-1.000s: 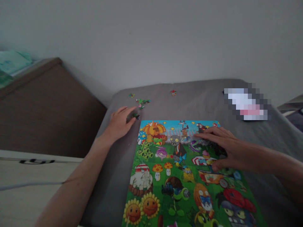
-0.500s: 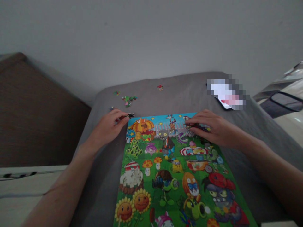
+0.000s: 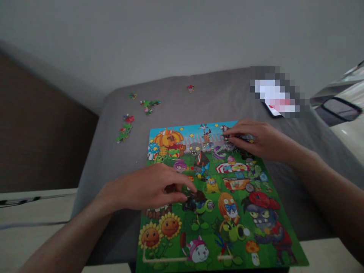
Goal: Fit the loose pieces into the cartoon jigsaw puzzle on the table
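Observation:
A colourful cartoon jigsaw puzzle (image 3: 199, 223) with plants and zombies lies flat on the grey cloth. My left hand (image 3: 159, 185) is over its left middle, thumb and forefinger closed on what looks like a dark puzzle piece (image 3: 187, 201). That piece is hard to separate from the dark print beneath it. At the upper right of the picture, my right hand (image 3: 256, 138) pinches at a zombie puzzle piece (image 3: 226, 139). The hand hides part of the corner there, and how loose the piece is cannot be seen.
Loose puzzle pieces lie left of the puzzle, among them a red one (image 3: 129, 118), a green one (image 3: 124, 132) and a joined green cluster (image 3: 149, 106). A small red piece (image 3: 190, 89) lies farther back. A phone (image 3: 273, 104), partly blurred out, rests at the back right.
My left hand has come from the puzzle's upper left corner, with the dark piece, down to its left middle. My right hand stays at the upper right. The view has tilted down slightly.

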`<state>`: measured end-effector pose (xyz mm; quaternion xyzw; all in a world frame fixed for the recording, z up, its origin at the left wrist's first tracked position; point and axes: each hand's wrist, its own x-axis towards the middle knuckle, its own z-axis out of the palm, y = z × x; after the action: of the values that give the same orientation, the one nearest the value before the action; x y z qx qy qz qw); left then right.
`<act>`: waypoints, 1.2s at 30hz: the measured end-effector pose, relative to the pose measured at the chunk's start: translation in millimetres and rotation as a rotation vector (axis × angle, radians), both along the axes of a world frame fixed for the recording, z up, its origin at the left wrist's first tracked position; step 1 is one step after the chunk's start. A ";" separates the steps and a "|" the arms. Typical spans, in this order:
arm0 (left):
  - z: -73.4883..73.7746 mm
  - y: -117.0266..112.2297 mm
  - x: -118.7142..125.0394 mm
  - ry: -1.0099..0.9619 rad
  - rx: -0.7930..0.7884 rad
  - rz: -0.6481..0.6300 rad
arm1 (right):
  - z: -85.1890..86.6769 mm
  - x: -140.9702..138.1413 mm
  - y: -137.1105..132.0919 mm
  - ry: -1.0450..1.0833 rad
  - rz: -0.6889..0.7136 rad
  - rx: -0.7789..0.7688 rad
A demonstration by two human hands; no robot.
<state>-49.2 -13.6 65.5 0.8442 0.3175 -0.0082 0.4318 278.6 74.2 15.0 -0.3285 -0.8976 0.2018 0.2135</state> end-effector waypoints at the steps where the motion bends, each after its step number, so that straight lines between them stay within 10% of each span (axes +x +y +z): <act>1: 0.1 -0.9 0.0 0.025 0.004 -0.025 | -0.4 0.2 0.2 0.001 -0.004 0.003; 27: -5.0 -6.2 0.9 -0.032 0.040 -0.135 | -2.2 1.8 0.7 -0.003 0.001 0.001; 36: 4.2 -5.4 0.5 0.141 0.015 0.115 | -2.6 2.4 0.9 0.003 -0.011 -0.008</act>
<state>-48.7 -19.0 69.7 0.8250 0.3951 -0.0403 0.4021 281.0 75.1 12.4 -0.3342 -0.8946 0.2048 0.2144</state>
